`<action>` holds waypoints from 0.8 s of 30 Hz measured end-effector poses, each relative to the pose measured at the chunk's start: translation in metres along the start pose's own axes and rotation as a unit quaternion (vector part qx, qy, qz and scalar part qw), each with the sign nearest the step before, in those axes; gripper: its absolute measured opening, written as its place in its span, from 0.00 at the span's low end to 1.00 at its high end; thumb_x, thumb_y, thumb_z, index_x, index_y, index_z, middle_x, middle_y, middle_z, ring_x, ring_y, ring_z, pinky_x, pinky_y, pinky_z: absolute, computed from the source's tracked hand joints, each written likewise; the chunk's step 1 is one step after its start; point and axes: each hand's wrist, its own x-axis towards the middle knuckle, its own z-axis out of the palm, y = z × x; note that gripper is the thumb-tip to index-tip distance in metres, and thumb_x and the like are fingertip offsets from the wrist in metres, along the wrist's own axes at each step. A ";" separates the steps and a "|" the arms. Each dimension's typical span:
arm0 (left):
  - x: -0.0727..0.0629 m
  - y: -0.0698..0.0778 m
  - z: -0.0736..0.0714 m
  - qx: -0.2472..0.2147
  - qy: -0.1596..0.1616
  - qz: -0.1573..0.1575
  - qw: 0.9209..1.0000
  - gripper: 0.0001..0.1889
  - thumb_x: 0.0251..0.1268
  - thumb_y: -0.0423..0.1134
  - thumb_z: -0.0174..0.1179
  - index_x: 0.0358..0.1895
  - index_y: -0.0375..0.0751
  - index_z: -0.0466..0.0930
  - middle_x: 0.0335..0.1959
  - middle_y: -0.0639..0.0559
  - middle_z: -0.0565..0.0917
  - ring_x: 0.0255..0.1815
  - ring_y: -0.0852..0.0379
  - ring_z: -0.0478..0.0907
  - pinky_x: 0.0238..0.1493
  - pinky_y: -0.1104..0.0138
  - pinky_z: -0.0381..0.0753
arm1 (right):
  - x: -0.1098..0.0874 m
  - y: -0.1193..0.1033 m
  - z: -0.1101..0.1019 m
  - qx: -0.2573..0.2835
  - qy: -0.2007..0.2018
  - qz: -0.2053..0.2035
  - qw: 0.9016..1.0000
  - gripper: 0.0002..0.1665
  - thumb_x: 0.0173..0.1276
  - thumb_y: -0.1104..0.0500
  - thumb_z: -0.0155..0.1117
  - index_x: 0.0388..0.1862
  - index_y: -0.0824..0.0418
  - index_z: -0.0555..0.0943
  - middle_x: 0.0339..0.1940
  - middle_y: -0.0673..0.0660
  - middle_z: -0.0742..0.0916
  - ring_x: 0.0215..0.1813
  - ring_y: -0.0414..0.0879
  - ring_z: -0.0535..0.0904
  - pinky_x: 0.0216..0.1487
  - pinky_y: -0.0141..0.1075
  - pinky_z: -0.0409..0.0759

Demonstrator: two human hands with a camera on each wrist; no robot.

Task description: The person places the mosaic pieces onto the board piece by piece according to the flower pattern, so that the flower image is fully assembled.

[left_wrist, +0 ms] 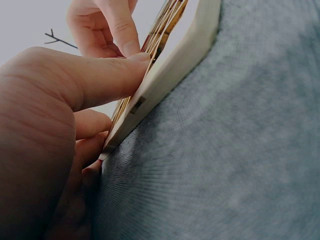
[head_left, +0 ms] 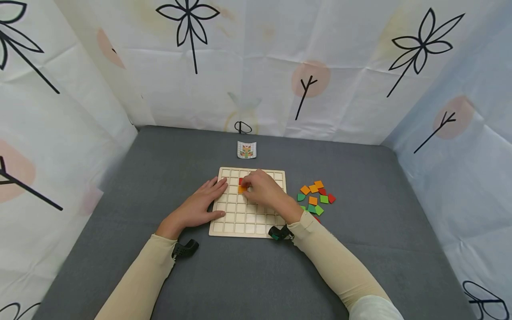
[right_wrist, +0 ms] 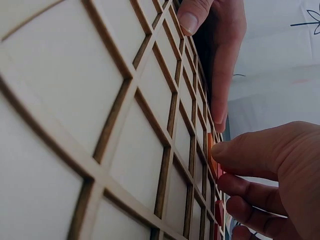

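A pale wooden grid board (head_left: 236, 220) lies on the grey cloth. My left hand (head_left: 202, 202) rests on its left edge, fingers stretched out and thumb lying along the lower part of that side. Over the upper half of the board, my right hand (head_left: 264, 189) pinches an orange tile (right_wrist: 213, 152) between thumb and fingers, at a cell in the grid. Just above it, a red tile (head_left: 241, 181) shows in the head view, partly covered by the fingers. More red pieces (right_wrist: 219, 212) appear beside the right fingers in the right wrist view.
Right of the board lie loose tiles in orange, red, light green (head_left: 324, 199) and dark green (head_left: 301, 197); the right forearm overlaps some. A small card with a coloured pattern (head_left: 246, 150) lies beyond the board. White printed cloth (head_left: 256, 89) surrounds the table.
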 end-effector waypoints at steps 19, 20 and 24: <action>-0.002 0.002 -0.001 0.000 0.003 -0.005 1.000 0.47 0.78 0.51 0.67 0.88 0.33 0.53 0.89 0.40 0.51 0.89 0.35 0.41 0.85 0.39 0.43 | -0.022 0.007 -0.016 0.005 0.019 0.020 1.000 0.12 0.73 0.61 0.76 0.53 0.61 0.92 0.48 0.54 0.91 0.51 0.50 0.81 0.53 0.45 0.82; -0.001 0.002 -0.001 0.001 0.003 -0.005 1.000 0.47 0.78 0.51 0.67 0.88 0.33 0.54 0.89 0.40 0.51 0.89 0.35 0.41 0.85 0.40 0.43 | -0.024 0.009 -0.018 0.006 0.022 0.020 1.000 0.12 0.73 0.61 0.76 0.54 0.61 0.92 0.48 0.55 0.91 0.51 0.51 0.81 0.53 0.45 0.82; -0.001 0.001 0.000 0.004 0.004 -0.003 1.000 0.47 0.78 0.52 0.68 0.88 0.34 0.54 0.90 0.41 0.51 0.89 0.36 0.41 0.86 0.40 0.43 | -0.034 0.015 -0.027 0.014 0.034 0.026 0.999 0.12 0.73 0.61 0.77 0.53 0.62 0.92 0.48 0.57 0.90 0.52 0.53 0.80 0.53 0.47 0.81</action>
